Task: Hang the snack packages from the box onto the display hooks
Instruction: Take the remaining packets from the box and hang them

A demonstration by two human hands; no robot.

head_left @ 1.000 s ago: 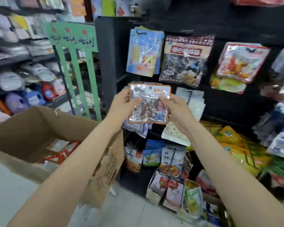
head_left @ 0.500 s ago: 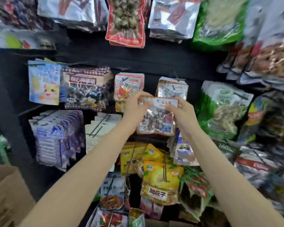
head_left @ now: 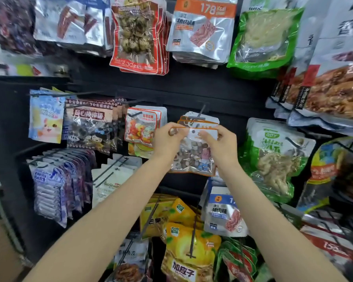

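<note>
Fingers (head_left: 172,130) of the left hand (head_left: 167,141) pinch the top left corner of the snack pack (head_left: 194,157). The right hand (head_left: 218,145) pinches the top right corner the same way, so both hands are closed on the pack. It hangs flat between them, top edge up, long side going down, with little round sweets showing through the clear front. It sits right in front of more packs of the same kind (head_left: 200,121) on the black wall. The thin black hook (head_left: 201,111) pokes out just above and behind the top edge, about midway between the two hands, so neither hand is clearly nearer. I think the hole in the top has to go up and back onto that hook. I cannot see the hole itself.
</note>
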